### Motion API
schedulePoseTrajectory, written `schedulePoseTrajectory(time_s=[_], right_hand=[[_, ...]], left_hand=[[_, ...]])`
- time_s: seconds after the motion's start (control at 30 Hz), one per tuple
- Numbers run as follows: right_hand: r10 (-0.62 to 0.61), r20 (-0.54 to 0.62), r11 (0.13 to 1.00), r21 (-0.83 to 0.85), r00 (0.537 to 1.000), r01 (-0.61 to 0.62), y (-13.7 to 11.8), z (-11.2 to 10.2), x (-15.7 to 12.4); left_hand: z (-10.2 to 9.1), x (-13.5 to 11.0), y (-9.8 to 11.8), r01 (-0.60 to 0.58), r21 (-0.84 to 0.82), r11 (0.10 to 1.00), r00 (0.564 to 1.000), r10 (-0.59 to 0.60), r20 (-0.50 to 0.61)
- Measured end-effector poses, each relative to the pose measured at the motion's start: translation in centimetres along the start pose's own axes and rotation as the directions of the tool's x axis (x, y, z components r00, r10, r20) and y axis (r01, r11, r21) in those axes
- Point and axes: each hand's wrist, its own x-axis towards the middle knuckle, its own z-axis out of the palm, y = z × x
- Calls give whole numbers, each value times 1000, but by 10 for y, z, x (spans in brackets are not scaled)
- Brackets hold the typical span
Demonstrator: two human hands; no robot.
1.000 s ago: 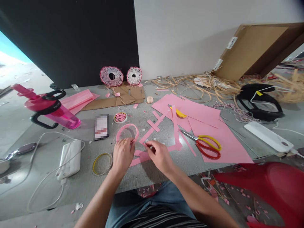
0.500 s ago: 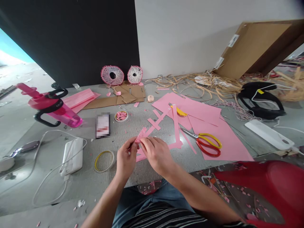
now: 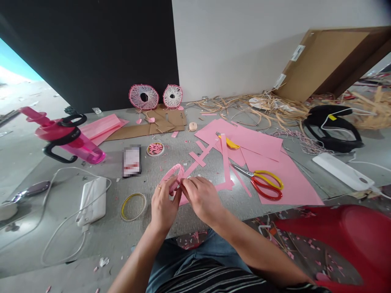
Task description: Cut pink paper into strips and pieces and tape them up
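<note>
One pink ring [image 3: 180, 170]: tilting above the near part of the table [image 3: 119, 238], probably light and slightly springy, its wrapping likely creasing under pressure; the rim is offering the safest hold. Left hand [image 3: 165, 203]: grasping the near rim. Right hand [image 3: 203, 199]: bunching fingertips at the right edge; whether they are gripping, I cannot tell.

Pink ring [image 3: 180, 168] turned from edge-on to slanted, right hand [image 3: 204, 198] drawn beside left hand [image 3: 165, 206]
</note>
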Motion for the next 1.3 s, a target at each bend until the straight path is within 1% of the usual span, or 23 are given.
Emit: schedulePoseTrajectory(time_s=[0.1, 0.2, 0.3, 0.43, 0.53, 0.7, 0.87, 1.0, 1.1, 1.2, 1.3], right_hand=[[-10, 4, 1000, 22, 1000, 10, 0, 0, -1], [-32, 1, 999, 39, 999, 32, -1, 0, -1], [-59, -5, 998, 33, 998, 59, -2, -1, -1], [-65, 5, 998, 7, 998, 65, -3, -2, -2], [-61, 13, 998, 15, 998, 61, -2, -4, -2], [-65, -23, 997, 47, 998, 66, -1, -7, -2], [-73, -29, 997, 18, 997, 74, -3, -7, -2], [-96, -43, 995, 14, 994, 97, -5, -5, -1], [-54, -70, 993, 100, 996, 61, -5, -8, -4], [46, -92, 969, 247, 995, -22, -1, -11, -11], [121, -61, 934, 345, 991, -92, 5, -11, -23]], left_hand=[[-1, 0, -3, -19, 46, 999, 999, 20, -25], [-2, 1, -2, 31, 13, 999, 999, -30, -38], [-5, 4, 1, 78, -47, 996, 997, -78, -5], [-10, 5, 3, 85, -69, 994, 996, -82, 38], [-12, 5, 4, 77, -79, 994, 996, -74, 43], [-16, 7, 6, 104, -118, 988, 994, -101, 29], [-18, 9, 8, 141, -134, 981, 990, -137, 35], [-20, 10, 8, 144, -114, 983, 989, -141, 39], [-23, 11, 7, 128, -100, 987, 992, -125, 34], [-26, 10, 6, 116, -91, 989, 993, -115, 25], [-29, 11, 6, 127, -88, 988, 992, -125, 18]])
